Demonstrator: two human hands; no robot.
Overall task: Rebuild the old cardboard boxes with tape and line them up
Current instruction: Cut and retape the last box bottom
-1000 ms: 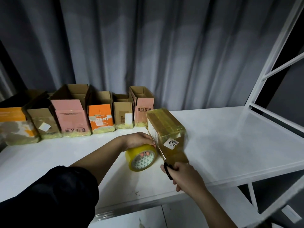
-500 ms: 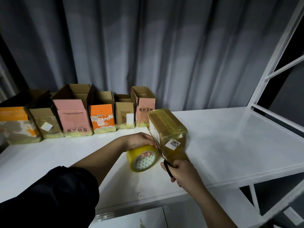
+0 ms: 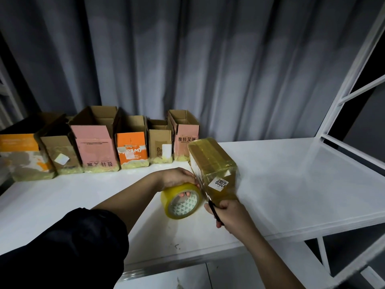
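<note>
Left fingers (image 3: 185, 194) hooked inside glossy yellow tape roll (image 3: 181, 200), right hand (image 3: 226, 212) gripping black scissors (image 3: 214, 210), tape-wrapped box (image 3: 212, 163)

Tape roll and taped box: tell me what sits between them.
In the head view, a strip of tape runs from the tape roll to the taped box; scissors in the right hand meet it.

One camera on the person's head looks forward and down, close above the white table (image 3: 291, 174).
</note>
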